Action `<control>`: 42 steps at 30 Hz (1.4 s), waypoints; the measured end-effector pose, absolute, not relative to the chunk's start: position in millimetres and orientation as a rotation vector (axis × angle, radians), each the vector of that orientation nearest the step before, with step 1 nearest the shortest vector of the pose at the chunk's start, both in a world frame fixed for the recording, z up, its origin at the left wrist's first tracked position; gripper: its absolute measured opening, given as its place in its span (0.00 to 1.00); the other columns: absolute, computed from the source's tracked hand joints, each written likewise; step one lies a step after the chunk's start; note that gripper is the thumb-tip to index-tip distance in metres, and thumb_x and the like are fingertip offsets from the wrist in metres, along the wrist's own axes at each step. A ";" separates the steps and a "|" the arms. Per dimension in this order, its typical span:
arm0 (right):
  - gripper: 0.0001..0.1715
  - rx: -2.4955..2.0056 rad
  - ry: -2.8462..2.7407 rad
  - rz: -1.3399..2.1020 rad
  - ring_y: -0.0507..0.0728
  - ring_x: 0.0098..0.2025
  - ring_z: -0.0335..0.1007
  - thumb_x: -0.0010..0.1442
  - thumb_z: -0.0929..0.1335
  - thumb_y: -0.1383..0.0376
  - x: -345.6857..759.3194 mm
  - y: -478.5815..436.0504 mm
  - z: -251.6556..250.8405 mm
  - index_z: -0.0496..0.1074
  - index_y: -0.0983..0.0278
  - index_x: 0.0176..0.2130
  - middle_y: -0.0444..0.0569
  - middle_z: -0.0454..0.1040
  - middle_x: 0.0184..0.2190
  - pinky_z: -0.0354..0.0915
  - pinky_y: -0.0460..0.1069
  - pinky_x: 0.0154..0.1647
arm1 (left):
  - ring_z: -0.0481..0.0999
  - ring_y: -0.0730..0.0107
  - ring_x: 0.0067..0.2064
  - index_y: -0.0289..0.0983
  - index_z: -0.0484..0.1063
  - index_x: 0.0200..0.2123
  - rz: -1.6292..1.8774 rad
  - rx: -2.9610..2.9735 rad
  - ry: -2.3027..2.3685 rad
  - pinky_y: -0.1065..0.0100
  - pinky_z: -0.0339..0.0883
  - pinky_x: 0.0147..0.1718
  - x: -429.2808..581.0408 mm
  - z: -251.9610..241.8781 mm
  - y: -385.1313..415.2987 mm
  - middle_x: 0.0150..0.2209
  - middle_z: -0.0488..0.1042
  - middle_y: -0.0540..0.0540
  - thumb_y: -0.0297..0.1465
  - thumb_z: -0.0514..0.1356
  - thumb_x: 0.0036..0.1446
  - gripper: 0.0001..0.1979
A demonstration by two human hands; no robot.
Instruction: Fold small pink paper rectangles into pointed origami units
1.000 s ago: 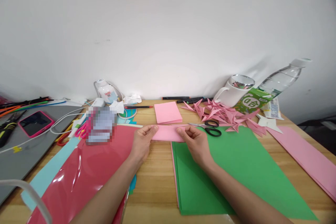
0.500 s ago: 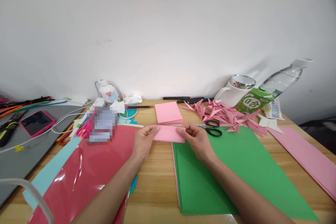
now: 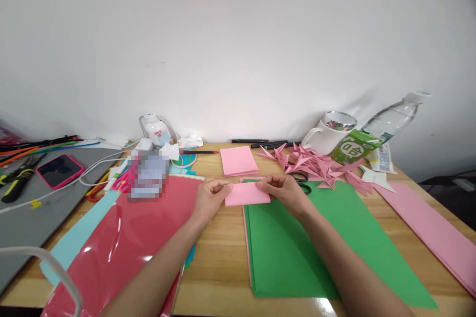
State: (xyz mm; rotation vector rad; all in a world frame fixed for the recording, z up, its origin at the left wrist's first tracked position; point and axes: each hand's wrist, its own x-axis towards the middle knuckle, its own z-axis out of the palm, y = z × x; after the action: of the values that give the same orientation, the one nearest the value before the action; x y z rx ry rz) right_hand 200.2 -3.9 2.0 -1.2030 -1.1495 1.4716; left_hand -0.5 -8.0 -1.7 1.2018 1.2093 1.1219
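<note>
A small folded piece of pink paper (image 3: pixel 247 194) is held level between my two hands, over the left edge of the green paper sheets (image 3: pixel 327 247). My left hand (image 3: pixel 211 199) pinches its left upper corner, thumb on top. On the opposite corner my right hand (image 3: pixel 284 192) closes in the same way, its knuckles close to the black-handled scissors (image 3: pixel 305 187), which it partly hides. Behind the hands lies a stack of pink paper squares (image 3: pixel 239 161). Folded pink paper stars or pointed pieces (image 3: pixel 307 163) are heaped to the right of it.
A white mug (image 3: pixel 329 133), a green carton (image 3: pixel 357 146) and a tilted clear bottle (image 3: pixel 394 116) stand at the back right. Red glossy sheets (image 3: pixel 137 237) lie on the left. Farther left are a pink-edged phone (image 3: pixel 60 172) and pliers (image 3: pixel 18 183). Pink strips (image 3: pixel 427 233) lie right.
The pink paper and both hands have shifted slightly right in the picture. The view has moved a little; both hands still grip the paper.
</note>
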 end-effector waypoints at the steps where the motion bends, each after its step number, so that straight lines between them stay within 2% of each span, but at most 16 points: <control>1: 0.20 -1.209 -1.172 1.470 0.47 0.19 0.56 0.40 0.75 0.54 202.1 -5.0 3.6 0.70 0.67 0.20 0.40 0.66 0.16 0.54 0.44 0.20 | 0.70 0.72 0.24 0.35 0.77 0.25 1.117 1.222 1.214 0.73 0.59 0.23 -0.1 -1.8 -9.0 0.23 0.76 0.47 0.36 0.65 0.43 0.09; 4: 0.19 -1.248 -1.297 1.374 0.47 0.19 0.56 0.41 0.74 0.54 206.7 -12.7 11.3 0.70 0.67 0.20 0.41 0.66 0.16 0.53 0.44 0.19 | 0.69 0.73 0.24 0.35 0.76 0.23 1.092 1.284 1.205 0.73 0.59 0.24 1.2 -0.7 -11.6 0.23 0.75 0.48 0.36 0.65 0.43 0.09; 8: 0.18 -1.366 -1.417 1.082 0.49 0.19 0.58 0.44 0.72 0.54 211.2 -32.4 25.9 0.71 0.67 0.20 0.44 0.68 0.17 0.53 0.45 0.19 | 0.70 0.72 0.27 0.35 0.75 0.23 0.996 1.391 1.134 0.72 0.62 0.28 4.0 2.2 -12.5 0.24 0.74 0.48 0.38 0.65 0.44 0.10; 11: 0.16 -1.425 -1.475 0.906 0.51 0.21 0.62 0.47 0.70 0.56 213.3 -47.4 37.0 0.71 0.66 0.22 0.46 0.70 0.19 0.56 0.45 0.21 | 0.70 0.70 0.29 0.35 0.75 0.23 0.892 1.478 1.068 0.71 0.63 0.30 6.3 4.2 -12.3 0.25 0.75 0.48 0.40 0.64 0.44 0.12; 15: 0.13 -1.454 -1.445 0.902 0.52 0.22 0.65 0.46 0.71 0.58 217.3 -57.8 45.6 0.70 0.66 0.23 0.47 0.72 0.20 0.57 0.45 0.21 | 0.71 0.69 0.30 0.34 0.74 0.25 0.800 1.565 1.035 0.69 0.64 0.31 9.4 5.6 -13.3 0.26 0.75 0.47 0.41 0.63 0.44 0.14; 25: 0.16 -1.492 -1.467 1.024 0.51 0.20 0.64 0.50 0.66 0.54 244.4 -58.0 24.9 0.68 0.66 0.25 0.45 0.70 0.18 0.58 0.45 0.21 | 0.71 0.69 0.29 0.34 0.74 0.24 0.705 1.711 1.133 0.70 0.63 0.30 24.3 14.2 -21.9 0.26 0.75 0.47 0.35 0.61 0.48 0.10; 31: 0.14 -1.835 -1.695 0.800 0.53 0.25 0.67 0.52 0.65 0.58 260.0 -57.3 6.5 0.69 0.65 0.23 0.46 0.73 0.22 0.57 0.45 0.24 | 0.65 0.74 0.24 0.33 0.75 0.36 0.675 1.824 1.171 0.73 0.58 0.24 43.8 4.9 -32.5 0.21 0.69 0.51 0.30 0.59 0.49 0.11; 35: 0.11 -1.956 -1.731 0.721 0.53 0.25 0.66 0.52 0.66 0.60 261.2 -56.3 -2.5 0.71 0.65 0.23 0.46 0.74 0.23 0.54 0.45 0.24 | 0.64 0.74 0.25 0.35 0.76 0.32 0.606 1.986 1.177 0.72 0.56 0.26 51.4 -0.7 -35.0 0.23 0.69 0.50 0.27 0.56 0.52 0.08; 42: 0.09 -2.108 -1.782 0.596 0.55 0.27 0.66 0.52 0.66 0.60 253.7 -56.5 -5.6 0.73 0.63 0.26 0.47 0.74 0.25 0.49 0.46 0.23 | 0.65 0.71 0.28 0.36 0.75 0.28 0.468 2.205 1.196 0.70 0.55 0.29 51.9 -4.0 -39.3 0.25 0.66 0.49 0.26 0.53 0.56 0.11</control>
State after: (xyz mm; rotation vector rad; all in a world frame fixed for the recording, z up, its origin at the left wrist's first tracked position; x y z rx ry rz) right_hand 253.7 -56.5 -5.6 -2.1077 -1.7822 0.5960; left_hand 51.9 -39.3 -4.0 2.2048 1.1960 0.4679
